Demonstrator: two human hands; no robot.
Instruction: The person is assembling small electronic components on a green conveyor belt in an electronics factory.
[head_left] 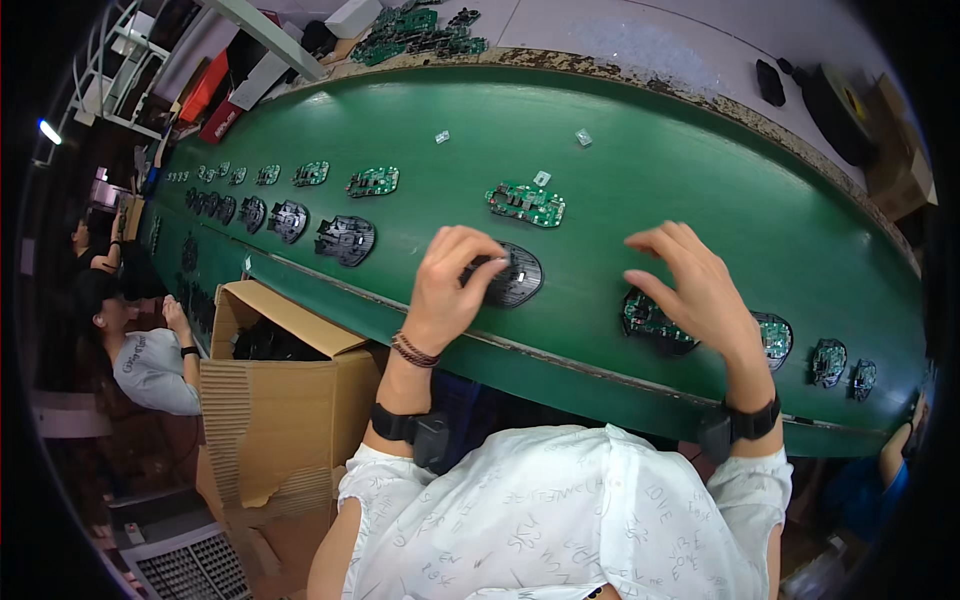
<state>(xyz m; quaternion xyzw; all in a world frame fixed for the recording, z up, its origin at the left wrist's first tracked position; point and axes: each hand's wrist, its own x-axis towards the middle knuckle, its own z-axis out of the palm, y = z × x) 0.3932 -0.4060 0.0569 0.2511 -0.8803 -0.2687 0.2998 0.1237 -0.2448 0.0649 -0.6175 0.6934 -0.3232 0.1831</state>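
My left hand [450,285] is over the left edge of a black ribbed plastic shell [523,276], shaped like a computer mouse's base. Its thumb and forefinger come together in a pinch; anything between them is too small to make out. To the right, my right hand [690,285] is open, thumb and fingers apart, above a black shell with a green circuit board [643,315] in it, partly covering it. Beyond the left hand's shell lies a loose green circuit board [527,204], with a small clear piece [542,178] at its far edge.
On the green belt [440,100], loose boards [373,181] and black shells [345,240] form two rows to the left. Shells with boards [828,362] line the right. A cardboard box [290,390] stands at the near left. Co-workers [155,360] sit along the belt.
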